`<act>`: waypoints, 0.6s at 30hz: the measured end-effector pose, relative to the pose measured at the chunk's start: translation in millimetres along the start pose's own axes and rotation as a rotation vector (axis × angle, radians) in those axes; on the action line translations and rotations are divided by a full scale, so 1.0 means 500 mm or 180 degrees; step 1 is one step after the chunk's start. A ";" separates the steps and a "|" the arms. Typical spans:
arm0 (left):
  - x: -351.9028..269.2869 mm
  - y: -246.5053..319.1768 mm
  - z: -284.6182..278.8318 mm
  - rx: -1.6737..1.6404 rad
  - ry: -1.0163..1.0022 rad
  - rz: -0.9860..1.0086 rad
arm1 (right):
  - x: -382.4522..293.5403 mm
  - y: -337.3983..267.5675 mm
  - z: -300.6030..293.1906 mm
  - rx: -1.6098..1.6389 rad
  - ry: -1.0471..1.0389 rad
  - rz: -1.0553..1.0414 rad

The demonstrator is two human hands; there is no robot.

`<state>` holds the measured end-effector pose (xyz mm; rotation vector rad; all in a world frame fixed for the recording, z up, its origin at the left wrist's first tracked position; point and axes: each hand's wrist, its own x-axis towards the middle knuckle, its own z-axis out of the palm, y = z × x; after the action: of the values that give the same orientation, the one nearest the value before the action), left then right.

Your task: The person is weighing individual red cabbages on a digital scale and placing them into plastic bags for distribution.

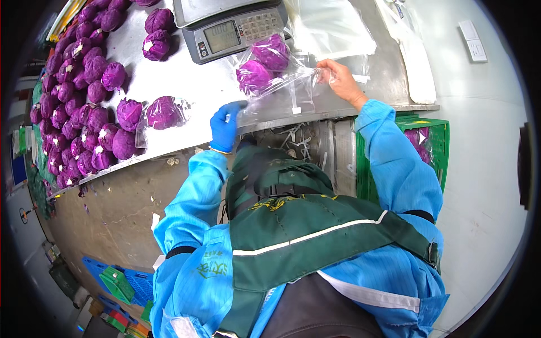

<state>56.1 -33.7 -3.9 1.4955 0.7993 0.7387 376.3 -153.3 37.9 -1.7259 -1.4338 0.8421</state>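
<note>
My right hand (pixel 343 82), bare, pinches the gathered end of a clear plastic bag (pixel 291 91). Inside that bag two red cabbages (pixel 253 77) lie against each other on the metal table, just in front of a digital scale (pixel 230 36). My left hand (pixel 225 126) wears a blue glove and is at the bag's near left side, over the table's front edge. Whether its fingers grip the film is unclear. Left of this hand sits another bagged red cabbage (pixel 164 113).
Loose red cabbages (pixel 91 91) are heaped along the left of the metal table (pixel 198 93). A stack of clear bags (pixel 327 29) lies right of the scale. Below the table's right end stands a green crate (pixel 443 148) holding bagged cabbage. A blue pallet (pixel 143 285) rests on the floor behind.
</note>
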 end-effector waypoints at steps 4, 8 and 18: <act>0.051 -0.004 -0.008 -0.0950 0.0181 -0.0741 | 0.020 -0.008 0.009 0.0778 0.0161 0.0832; 0.065 -0.001 0.013 -0.0725 0.0528 -0.0206 | 0.061 -0.068 0.027 0.0477 0.0458 0.0029; 0.134 -0.034 0.050 -0.2023 0.1308 -0.0749 | 0.216 -0.025 0.079 0.0886 0.1520 0.1186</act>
<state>113.2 8.5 -23.1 0.6755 0.9146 1.0183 354.6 -40.4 24.3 -1.8395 -0.6604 0.7109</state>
